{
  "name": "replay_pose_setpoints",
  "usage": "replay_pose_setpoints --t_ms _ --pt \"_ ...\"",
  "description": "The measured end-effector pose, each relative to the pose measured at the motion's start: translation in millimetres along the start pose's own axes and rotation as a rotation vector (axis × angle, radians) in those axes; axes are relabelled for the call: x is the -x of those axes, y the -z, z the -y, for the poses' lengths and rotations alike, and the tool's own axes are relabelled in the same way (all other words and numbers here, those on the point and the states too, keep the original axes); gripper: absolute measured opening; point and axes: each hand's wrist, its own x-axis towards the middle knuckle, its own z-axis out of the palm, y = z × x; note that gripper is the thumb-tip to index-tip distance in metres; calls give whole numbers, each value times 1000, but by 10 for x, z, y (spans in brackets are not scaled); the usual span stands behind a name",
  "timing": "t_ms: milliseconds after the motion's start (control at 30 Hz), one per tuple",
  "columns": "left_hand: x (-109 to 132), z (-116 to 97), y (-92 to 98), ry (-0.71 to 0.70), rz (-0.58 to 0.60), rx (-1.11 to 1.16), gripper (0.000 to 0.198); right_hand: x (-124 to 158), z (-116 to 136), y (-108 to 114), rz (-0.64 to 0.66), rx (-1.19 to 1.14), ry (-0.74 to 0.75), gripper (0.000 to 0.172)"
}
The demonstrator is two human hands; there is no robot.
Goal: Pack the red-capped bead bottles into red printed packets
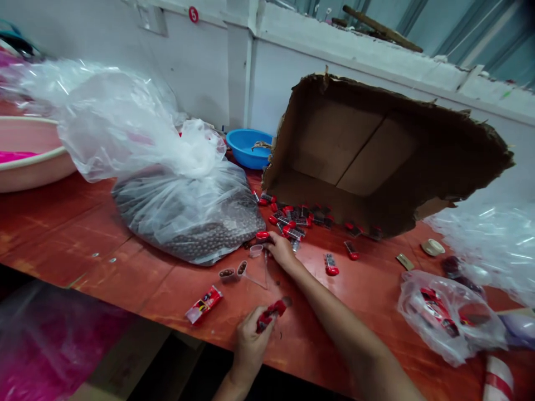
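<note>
Counter: red-orange, flat and slightly glossy; probably slick enough for loose balls to roll, so movements here are best kept low and slow.
Carton: brown cardboard, torn ragged at the rim, its open side toward the worker.
Sack: thin, wrinkled clear plastic, gathered above a rounded bulge of small brown balls.
Basin: round, smooth blue plastic, behind the sack.
Left hand: grip curled around a red bundle, near the counter's front edge; light pressure should suit it best.
Red bundle: blurred, red with darker parts; exact form unclear.
Right hand: fingertips at a red cap beside the sack; pinched or merely touching, cannot be told. A level wrist should guard against spills.
Packet: flat, red, printed, lying left of the left hand.
Vials: clear with red caps, heaped before the carton.
Cups: small, clear; two contain brown balls.
Red cap: smooth, rounded.
</note>
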Motion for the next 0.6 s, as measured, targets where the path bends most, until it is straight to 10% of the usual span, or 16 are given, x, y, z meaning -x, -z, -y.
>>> replay_pose_setpoints --t_ms 233,367,600 --pt "-13 46 -13 -53 9 -28 13 -307 -7 379 -163 327 57 38" --pt "-10 65 -15 -44 19 -49 13 -495 -131 595 -33 596 -5 48" --pt "-15 254 -18 -104 -6 -76 23 64 -358 891 55 694 36 45"
